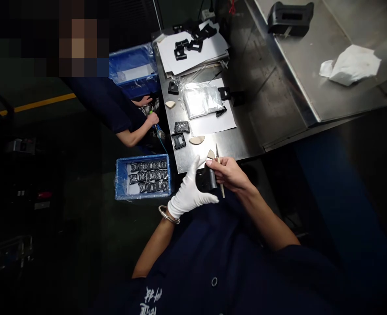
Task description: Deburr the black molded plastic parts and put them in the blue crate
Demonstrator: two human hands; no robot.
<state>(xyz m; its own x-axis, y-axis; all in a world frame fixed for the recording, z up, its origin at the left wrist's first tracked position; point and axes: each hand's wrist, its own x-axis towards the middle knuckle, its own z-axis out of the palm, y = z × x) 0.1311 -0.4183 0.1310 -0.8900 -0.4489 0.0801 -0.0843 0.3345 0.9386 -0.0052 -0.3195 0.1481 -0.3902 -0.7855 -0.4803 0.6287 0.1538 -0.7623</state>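
My left hand, in a white glove, has its fingers and thumb spread in a wide C around a black plastic part. The thumb looks apart from the part; whether the gloved fingertips touch it is hard to tell. Bare, my right hand is closed on a slim craft knife, its dark blade pointing up and its pale handle down. The right fingers lie against the black part's right side, and their tips are partly hidden. Just beyond the hands, a small beige piece lies at the table edge.
The metal table bears black parts, a beige curved piece and a clear plastic bag. A blue crate holds wrapped black parts. At left, a co-worker's hands work. A raised metal surface stands right.
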